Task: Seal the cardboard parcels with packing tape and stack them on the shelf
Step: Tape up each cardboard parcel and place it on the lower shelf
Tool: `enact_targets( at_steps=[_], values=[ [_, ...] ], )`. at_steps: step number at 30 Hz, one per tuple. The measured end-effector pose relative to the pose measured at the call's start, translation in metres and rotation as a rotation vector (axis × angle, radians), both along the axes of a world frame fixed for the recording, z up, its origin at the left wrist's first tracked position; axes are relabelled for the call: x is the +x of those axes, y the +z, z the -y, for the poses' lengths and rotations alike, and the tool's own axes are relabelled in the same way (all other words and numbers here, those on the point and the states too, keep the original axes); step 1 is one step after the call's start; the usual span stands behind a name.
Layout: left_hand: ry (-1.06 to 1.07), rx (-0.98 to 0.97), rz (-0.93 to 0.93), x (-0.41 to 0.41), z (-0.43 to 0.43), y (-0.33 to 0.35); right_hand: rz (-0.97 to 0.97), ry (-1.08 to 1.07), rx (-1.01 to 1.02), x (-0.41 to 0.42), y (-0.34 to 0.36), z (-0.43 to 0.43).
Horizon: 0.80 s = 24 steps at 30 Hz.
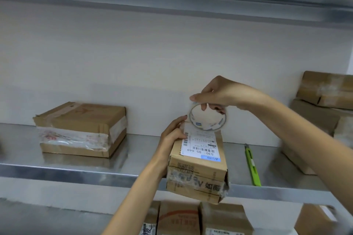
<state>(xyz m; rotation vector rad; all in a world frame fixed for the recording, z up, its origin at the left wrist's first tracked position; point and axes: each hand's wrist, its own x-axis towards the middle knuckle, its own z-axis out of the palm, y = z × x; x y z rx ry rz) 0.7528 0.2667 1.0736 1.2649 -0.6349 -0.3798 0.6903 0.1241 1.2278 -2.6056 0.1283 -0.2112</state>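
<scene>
Left hand (172, 135) grips labelled parcel (198, 170) on shelf (133, 150) edge; right hand (223, 94) holds tape roll (207, 118) above it.

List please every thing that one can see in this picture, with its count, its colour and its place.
held parcel: one, brown with a white label, near end past the shelf's front edge
tape roll: one, clear, over the held parcel's far end
taped parcel: one, brown, on the shelf at the left
right stack: at least two parcels, brown, blurred, on the shelf at the right
utility knife: one, green, flat on the shelf, right of the held parcel
shelf: one, grey metal, across the middle
lower parcels: at least three, brown, on the level below
left grip: one bare hand, holds the held parcel's left side
right grip: one bare hand, pinches the tape roll from above
</scene>
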Motion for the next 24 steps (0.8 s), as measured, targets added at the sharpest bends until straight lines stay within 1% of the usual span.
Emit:
enact_targets(
  at_steps=[2, 3, 4, 7, 10, 12, 15, 20, 22, 24],
  values=[
    [0.064, -0.058, -0.082, -0.001, 0.005, 0.006, 0.008, -0.051, -0.179, -0.011, 0.008, 0.013],
    [0.065, -0.082, -0.119, -0.002, 0.004, 0.006, -0.009, -0.078, -0.238, -0.016, 0.009, 0.02],
    [0.059, -0.107, -0.102, -0.002, 0.004, 0.004, -0.042, -0.101, -0.265, -0.02, 0.007, 0.027],
    [0.071, -0.105, -0.089, 0.004, 0.01, 0.004, -0.14, -0.147, -0.252, -0.022, -0.015, 0.042],
    [0.085, -0.096, -0.08, 0.003, 0.012, 0.003, -0.193, -0.161, -0.215, -0.018, -0.031, 0.052],
    [0.07, -0.098, -0.097, 0.006, 0.013, 0.003, -0.215, -0.165, -0.186, -0.017, -0.035, 0.054],
    [0.074, -0.075, -0.08, 0.01, 0.015, 0.005, -0.269, -0.165, -0.195, -0.016, -0.038, 0.053],
    [0.068, -0.114, -0.093, 0.004, 0.016, 0.003, -0.338, -0.165, -0.196, -0.015, -0.048, 0.053],
    [0.07, -0.051, -0.063, 0.003, 0.016, 0.008, -0.356, -0.154, -0.198, -0.015, -0.05, 0.053],
    [0.09, 0.13, 0.053, 0.01, 0.014, 0.015, -0.385, -0.136, -0.199, -0.015, -0.049, 0.053]
  ],
)
